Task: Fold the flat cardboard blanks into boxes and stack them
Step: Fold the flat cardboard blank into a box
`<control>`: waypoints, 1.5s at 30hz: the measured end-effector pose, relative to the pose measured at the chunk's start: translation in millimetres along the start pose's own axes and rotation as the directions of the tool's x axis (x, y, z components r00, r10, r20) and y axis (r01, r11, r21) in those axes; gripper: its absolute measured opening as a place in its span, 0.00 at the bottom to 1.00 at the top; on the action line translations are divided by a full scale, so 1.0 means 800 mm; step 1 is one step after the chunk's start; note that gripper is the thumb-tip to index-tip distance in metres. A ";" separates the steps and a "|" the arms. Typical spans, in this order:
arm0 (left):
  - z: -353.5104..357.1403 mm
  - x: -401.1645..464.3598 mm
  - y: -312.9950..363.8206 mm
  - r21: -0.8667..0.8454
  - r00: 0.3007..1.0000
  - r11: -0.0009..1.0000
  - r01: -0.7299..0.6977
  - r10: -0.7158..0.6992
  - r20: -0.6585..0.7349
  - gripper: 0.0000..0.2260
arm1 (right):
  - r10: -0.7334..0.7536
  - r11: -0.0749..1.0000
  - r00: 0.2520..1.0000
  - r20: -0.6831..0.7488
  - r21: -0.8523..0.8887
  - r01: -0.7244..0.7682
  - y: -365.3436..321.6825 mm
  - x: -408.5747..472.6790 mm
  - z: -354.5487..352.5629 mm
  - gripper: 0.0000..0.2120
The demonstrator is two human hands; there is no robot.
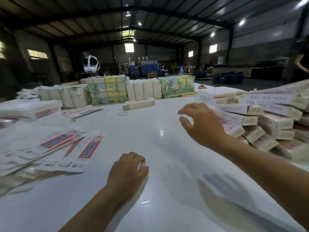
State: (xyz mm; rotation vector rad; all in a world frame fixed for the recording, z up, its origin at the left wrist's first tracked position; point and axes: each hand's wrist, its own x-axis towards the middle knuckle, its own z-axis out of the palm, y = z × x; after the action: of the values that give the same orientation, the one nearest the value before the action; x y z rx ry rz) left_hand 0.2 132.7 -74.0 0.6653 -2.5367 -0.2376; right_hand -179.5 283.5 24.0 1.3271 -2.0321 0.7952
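Both hands empty, between boxes. My right hand is in the air over the table, fingers spread and loosely bent, holding nothing; it hangs just beside the stack of folded boxes, which fills the table's right side. My left hand rests on the table near me, fingers curled under. It looks to hold nothing, though the fingertips are hidden, so I cannot rule out something small.

Blanks: a loose, fanned pile of flat printed sheets, left of my left hand and a little beyond it. The nearest blank lies close to that hand, its long axis running away from me and tilted rightward — red strip along its length. The left hand is plainly the nearer one; the right is well apart from the pile, across the bare middle of the table.

Judgement: next step is to pick a fresh blank. Left hand should take the near corner of the top sheet and draw it to the centre, right hand coming back from the stack to meet it.

One folded box lies alone beyond both hands, long axis crosswise. Two rubber bands lie loose just this side of it.
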 end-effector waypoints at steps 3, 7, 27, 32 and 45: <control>0.000 -0.001 0.002 0.031 1.000 1.000 0.008 -0.009 0.023 0.13 | -0.024 0.999 0.949 0.314 -0.025 0.034 -0.020 -0.053 0.061 0.15; -0.004 0.001 0.004 0.054 0.998 0.998 0.031 -0.034 0.050 0.14 | -0.016 0.999 0.890 0.455 0.036 -0.001 -0.014 -0.080 0.095 0.16; -0.166 0.090 -0.271 0.572 0.769 0.670 0.474 -0.631 0.102 0.29 | 0.115 0.989 0.886 0.450 0.028 -0.142 -0.018 -0.076 0.107 0.11; -0.152 0.085 -0.294 0.574 0.807 0.701 0.423 -0.580 0.112 0.23 | 0.014 0.998 0.934 0.357 0.051 -0.035 -0.005 -0.077 0.122 0.13; -0.177 0.070 -0.235 0.734 0.924 0.639 0.231 -0.381 0.042 0.07 | -0.012 1.000 0.907 0.421 0.026 0.001 -0.024 -0.077 0.099 0.14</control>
State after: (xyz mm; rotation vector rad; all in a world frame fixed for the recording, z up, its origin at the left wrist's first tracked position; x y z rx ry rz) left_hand 107.8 -63.9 18.1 1.4466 -2.6451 0.6746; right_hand -152.5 254.3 -70.2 1.6308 -2.3480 0.5642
